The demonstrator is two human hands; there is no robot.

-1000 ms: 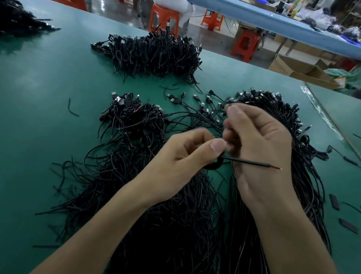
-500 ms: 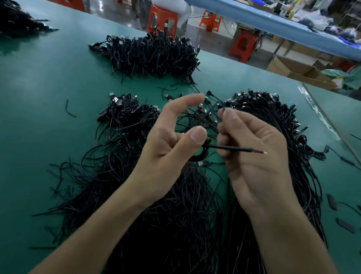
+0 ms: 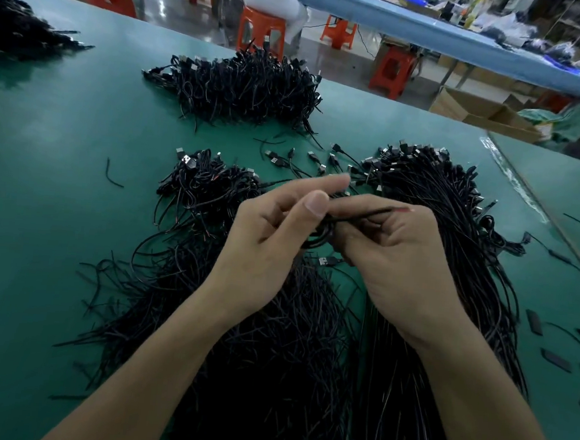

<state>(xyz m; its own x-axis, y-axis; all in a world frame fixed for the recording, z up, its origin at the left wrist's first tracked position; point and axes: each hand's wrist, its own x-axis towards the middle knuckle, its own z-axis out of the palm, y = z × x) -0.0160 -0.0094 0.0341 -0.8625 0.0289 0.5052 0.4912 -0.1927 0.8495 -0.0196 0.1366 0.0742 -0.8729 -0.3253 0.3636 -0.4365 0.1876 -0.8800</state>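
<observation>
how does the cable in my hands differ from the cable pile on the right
The cable is wound into a loop, pinched by the left hand and right hand; the right pile lies in long straight strands on the table. The cable's USB plug seems to hang below the hands; the right pile's plugs bunch at its far end. Both are black.

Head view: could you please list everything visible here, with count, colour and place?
held cable: one, black, looped between both hands
cable heaps: five, black, across the table
loose cables: several, black, between the far heaps
flat pieces: several, black, table's right side
table: one, green, under everything
stools: several, orange, floor behind
cardboard box: at least one, brown, behind right
left hand: one, pinches the held cable
right hand: one, grips the held cable
</observation>
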